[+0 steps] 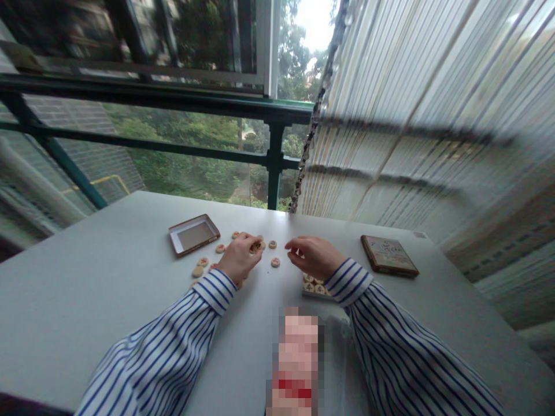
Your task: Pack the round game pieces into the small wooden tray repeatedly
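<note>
My left hand (240, 254) is closed over the table, its fingers around round wooden Chinese chess pieces (257, 245); how many it holds is hidden. Just right of it lie two loose pieces, a chess piece (272, 244) and a red-marked chess piece (275, 262). My right hand (315, 256) hovers to the right of these, fingers curled but apart, with nothing visible in them. Below its wrist sits a shallow tray (314, 294) of pieces bearing black characters, partly covered by my sleeve. More chess pieces (203, 262) lie scattered left of my left hand, some hidden behind it.
A shallow box part (195, 236), its inside facing up, lies at the left on the white table (108, 283). On the right is a flat box with a picture (389, 255). Clear plastic (340, 341) lies near me. A railing (273, 156) and string curtain (390, 115) stand beyond.
</note>
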### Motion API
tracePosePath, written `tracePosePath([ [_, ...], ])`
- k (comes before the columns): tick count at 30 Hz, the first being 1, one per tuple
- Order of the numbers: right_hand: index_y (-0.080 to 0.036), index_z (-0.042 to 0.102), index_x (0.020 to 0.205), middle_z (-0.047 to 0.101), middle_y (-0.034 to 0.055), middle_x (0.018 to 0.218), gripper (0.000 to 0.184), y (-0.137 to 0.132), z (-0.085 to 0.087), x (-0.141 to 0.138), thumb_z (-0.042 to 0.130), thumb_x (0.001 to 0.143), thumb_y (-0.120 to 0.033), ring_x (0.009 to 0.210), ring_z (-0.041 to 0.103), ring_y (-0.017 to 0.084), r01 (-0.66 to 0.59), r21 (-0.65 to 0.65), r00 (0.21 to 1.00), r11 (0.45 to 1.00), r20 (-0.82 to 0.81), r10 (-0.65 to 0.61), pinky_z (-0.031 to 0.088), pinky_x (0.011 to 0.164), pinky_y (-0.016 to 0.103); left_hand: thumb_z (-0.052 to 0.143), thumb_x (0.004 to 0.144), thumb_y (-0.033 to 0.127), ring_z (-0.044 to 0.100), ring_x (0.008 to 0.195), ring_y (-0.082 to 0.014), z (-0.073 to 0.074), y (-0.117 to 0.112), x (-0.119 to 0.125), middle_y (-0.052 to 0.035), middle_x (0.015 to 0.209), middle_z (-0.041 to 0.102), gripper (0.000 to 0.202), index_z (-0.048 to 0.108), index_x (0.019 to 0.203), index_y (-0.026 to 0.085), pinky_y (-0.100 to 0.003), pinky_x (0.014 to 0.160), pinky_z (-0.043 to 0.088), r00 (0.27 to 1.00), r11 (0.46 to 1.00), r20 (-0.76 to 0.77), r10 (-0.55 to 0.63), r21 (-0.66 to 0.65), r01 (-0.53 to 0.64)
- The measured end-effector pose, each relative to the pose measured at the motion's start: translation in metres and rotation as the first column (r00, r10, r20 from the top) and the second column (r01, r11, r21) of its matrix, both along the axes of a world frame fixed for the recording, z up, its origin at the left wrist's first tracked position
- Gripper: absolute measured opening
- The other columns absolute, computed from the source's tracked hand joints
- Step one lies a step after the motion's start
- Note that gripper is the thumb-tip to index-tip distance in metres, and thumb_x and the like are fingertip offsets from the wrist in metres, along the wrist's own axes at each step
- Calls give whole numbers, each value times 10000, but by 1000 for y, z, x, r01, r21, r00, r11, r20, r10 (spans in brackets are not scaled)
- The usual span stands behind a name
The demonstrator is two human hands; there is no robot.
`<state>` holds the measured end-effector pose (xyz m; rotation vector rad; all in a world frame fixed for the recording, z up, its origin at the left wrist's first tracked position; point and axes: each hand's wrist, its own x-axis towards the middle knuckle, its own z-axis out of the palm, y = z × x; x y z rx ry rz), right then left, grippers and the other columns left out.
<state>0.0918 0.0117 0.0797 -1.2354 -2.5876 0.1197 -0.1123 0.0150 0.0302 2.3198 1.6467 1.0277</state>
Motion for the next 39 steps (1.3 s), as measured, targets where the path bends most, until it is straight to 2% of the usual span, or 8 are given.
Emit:
tracePosePath([
  [4, -192, 604, 930, 625, 29, 802, 207, -2, -2, 11, 472, 773, -224, 670, 545, 102, 2, 2, 997, 1000, -71, -1, 387, 620, 221, 531, 700, 210, 545, 732, -156, 2, -5, 14, -50, 770, 558, 200, 622, 864, 143, -276, 691, 464, 997, 999, 71, -39, 17, 38],
  [8, -181, 609, 919, 619, 38, 787, 203, -6, 0, 19, 481, 770, -231, 666, 548, 107, 18, -8, 992, 1000, -125, -18, 400, 623, 229, 535, 702, 204, 560, 638, -114, 2, -9, 27, -46, 806, 563, 217, 617, 894, 144, -246, 625, 487, 978, 996, 193, -77, -28, 84],
  [13, -177, 611, 934, 620, 45, 789, 215, -10, 1, 31, 479, 777, -239, 673, 555, 112, 42, -14, 983, 999, -177, -44, 417, 645, 240, 546, 707, 216, 579, 658, -116, -1, -12, 42, -48, 820, 592, 225, 609, 913, 150, -245, 620, 500, 942, 987, 304, -143, -31, 160],
  [27, -163, 607, 942, 634, 42, 787, 223, -12, -4, 65, 483, 781, -256, 658, 555, 112, 108, -60, 954, 992, -276, -121, 428, 618, 232, 581, 711, 292, 588, 658, -120, -9, -18, 79, -48, 786, 630, 269, 593, 940, 150, -240, 612, 493, 851, 974, 505, -143, -82, 212],
  [39, -172, 603, 953, 632, 34, 789, 227, -7, -10, 78, 480, 776, -243, 673, 549, 113, 107, -67, 959, 992, -255, -121, 423, 632, 232, 600, 698, 314, 574, 618, -109, -23, -17, 96, -41, 777, 633, 286, 592, 932, 151, -228, 585, 484, 781, 971, 615, -109, -103, 216],
])
